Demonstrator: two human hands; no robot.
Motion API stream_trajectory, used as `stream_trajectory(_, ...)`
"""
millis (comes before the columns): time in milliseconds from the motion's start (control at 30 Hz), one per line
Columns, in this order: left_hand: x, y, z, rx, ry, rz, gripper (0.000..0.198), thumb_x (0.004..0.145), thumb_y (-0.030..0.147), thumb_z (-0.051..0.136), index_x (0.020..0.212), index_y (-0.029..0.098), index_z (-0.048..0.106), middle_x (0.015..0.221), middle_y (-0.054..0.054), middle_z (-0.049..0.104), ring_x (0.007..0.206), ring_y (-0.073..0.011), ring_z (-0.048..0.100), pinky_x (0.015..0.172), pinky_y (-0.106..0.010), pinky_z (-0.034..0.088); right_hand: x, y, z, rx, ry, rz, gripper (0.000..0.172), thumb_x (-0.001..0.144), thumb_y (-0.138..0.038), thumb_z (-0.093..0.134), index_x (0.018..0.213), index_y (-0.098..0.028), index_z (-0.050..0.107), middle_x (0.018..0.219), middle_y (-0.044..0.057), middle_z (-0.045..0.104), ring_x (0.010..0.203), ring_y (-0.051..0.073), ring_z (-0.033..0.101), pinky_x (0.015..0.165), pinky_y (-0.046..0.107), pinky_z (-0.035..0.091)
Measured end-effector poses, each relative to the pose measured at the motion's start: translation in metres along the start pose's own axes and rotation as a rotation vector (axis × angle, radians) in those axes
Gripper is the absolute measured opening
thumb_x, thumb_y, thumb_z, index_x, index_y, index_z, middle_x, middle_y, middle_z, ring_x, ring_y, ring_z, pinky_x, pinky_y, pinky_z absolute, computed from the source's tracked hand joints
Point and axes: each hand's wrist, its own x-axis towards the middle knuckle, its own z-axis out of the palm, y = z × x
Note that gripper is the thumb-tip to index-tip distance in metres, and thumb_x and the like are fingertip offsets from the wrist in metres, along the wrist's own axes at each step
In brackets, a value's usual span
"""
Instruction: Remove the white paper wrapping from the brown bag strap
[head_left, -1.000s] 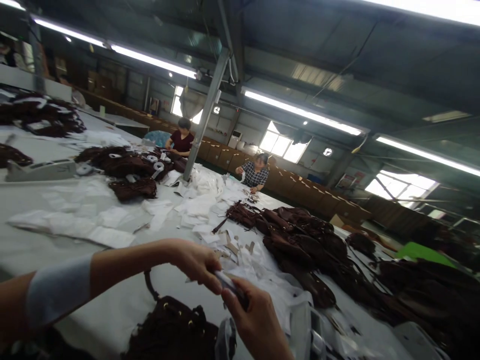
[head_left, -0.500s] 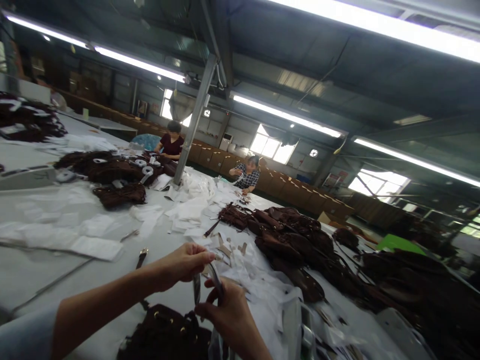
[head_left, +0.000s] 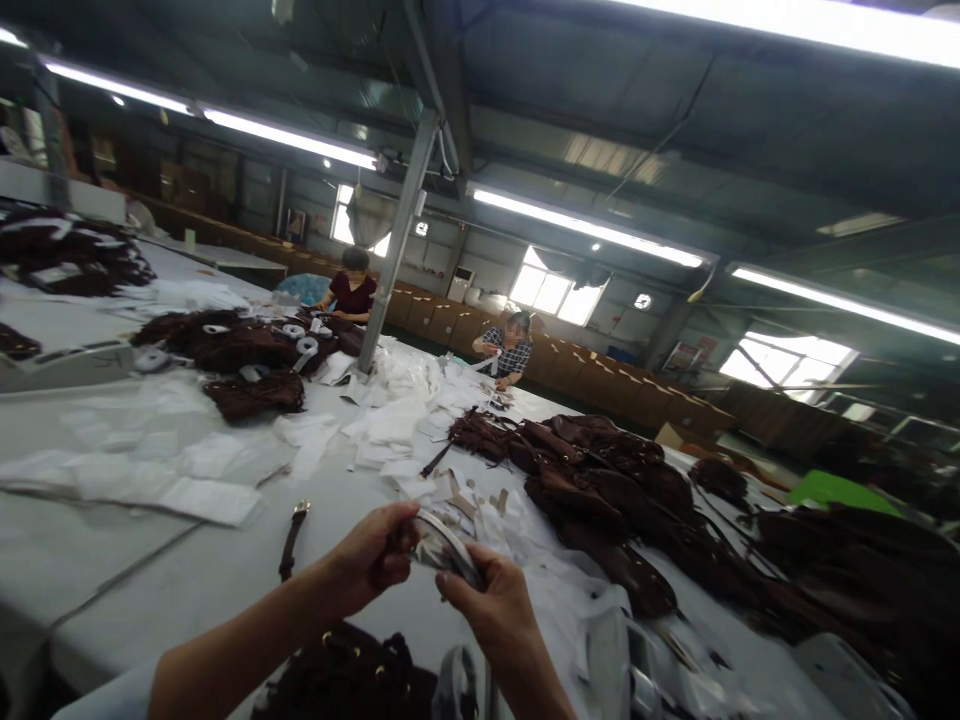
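Note:
My left hand (head_left: 371,560) pinches one end of a curved strap (head_left: 448,545) that looks greyish and shiny, perhaps wrapped in film. Its other end is in my right hand (head_left: 501,610), thumb and fingers closed on it. The strap arches between the two hands above the table. Below them lies a dark brown bag (head_left: 349,680) with gold-coloured eyelets, partly cut off by the lower edge. A grey, shiny loop (head_left: 456,680) hangs or lies by the bag under my right wrist. Beyond my left forearm is a brown strap with a gold buckle (head_left: 298,515).
White paper and film scraps (head_left: 394,415) litter the long table (head_left: 315,480). Brown bags (head_left: 592,480) are heaped on the right, with another pile (head_left: 232,345) at left. A metal post (head_left: 397,240) rises mid-table. Two people sit at the far side.
My hands have drawn apart sideways, and the strap that hung between them now arches across the gap. The view has shifted slightly, so the scene sits a little further right.

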Motion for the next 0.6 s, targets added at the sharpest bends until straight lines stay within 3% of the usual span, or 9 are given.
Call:
stream_trajectory(133,-0.007,-0.004,-0.007,0.158,-0.187,-0.017,0.026,0.079,0.043,0.061,0.085,0.019,0.051,0.056,0.007,0.052,0.034,-0.0044,0.039,0.035,-0.014,0.024,-0.001,-0.005,-0.005,0.140,-0.004,0.038,0.027,0.066,-0.035,0.071,0.084,-0.014,0.070,0.061,-0.003,0.056,0.055,0.010,0.044,0.054,0.023,0.035)
stream_trajectory(267,-0.016,-0.002,-0.009,0.332,-0.375,-0.166,0.039,0.080,0.055,0.054,0.092,0.018,0.054,0.060,0.001,0.058,0.048,-0.0151,0.058,0.045,-0.023,0.042,-0.001,-0.008,0.000,0.097,-0.056,0.017,0.022,0.068,-0.034,0.072,0.079,-0.015,0.071,0.060,-0.002,0.058,0.056,0.012,0.046,0.054,0.023,0.037)
stream_trajectory(400,-0.020,-0.006,-0.009,0.541,-0.352,-0.051,0.045,0.079,0.063,0.052,0.086,0.018,0.051,0.056,0.003,0.055,0.053,-0.0154,0.059,0.047,-0.021,0.035,0.000,0.002,0.012,0.066,-0.062,-0.028,0.013,0.069,-0.027,0.069,0.076,-0.016,0.069,0.061,-0.002,0.061,0.057,0.013,0.051,0.055,0.024,0.041)
stream_trajectory(600,-0.015,-0.021,-0.010,0.608,-0.262,0.062,0.047,0.083,0.063,0.046,0.092,0.017,0.051,0.060,0.003,0.055,0.057,-0.0118,0.055,0.051,-0.020,0.030,0.002,0.017,0.023,-0.046,0.132,-0.050,0.020,0.071,-0.024,0.065,0.090,-0.020,0.068,0.066,-0.001,0.068,0.062,0.018,0.062,0.059,0.025,0.047)
